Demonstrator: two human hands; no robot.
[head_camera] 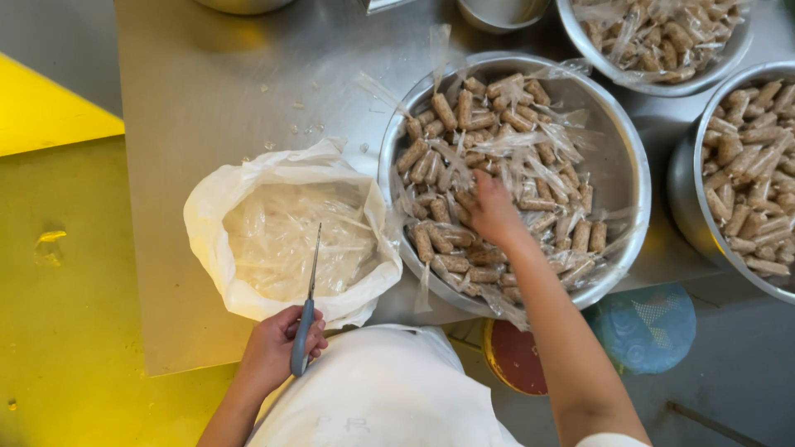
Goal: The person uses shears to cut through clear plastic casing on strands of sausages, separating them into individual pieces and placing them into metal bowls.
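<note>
My left hand (277,349) grips the blue-grey handle of a pair of scissors (308,302), blades shut and pointing away from me over a white plastic bag (217,207) full of clear wrapper scraps. My right hand (493,207) reaches into a large steel bowl (623,165) and rests, fingers down, on a heap of brown rolls in clear plastic wrappers (497,108). Whether its fingers have closed on a roll is hidden.
Two more steel bowls of wrapped rolls stand at the far right (687,194) and the back right (662,83). Bits of clear plastic litter the steel table (207,99). A yellow floor (58,273) lies left; a red lid (513,356) and a blue one (646,327) sit below.
</note>
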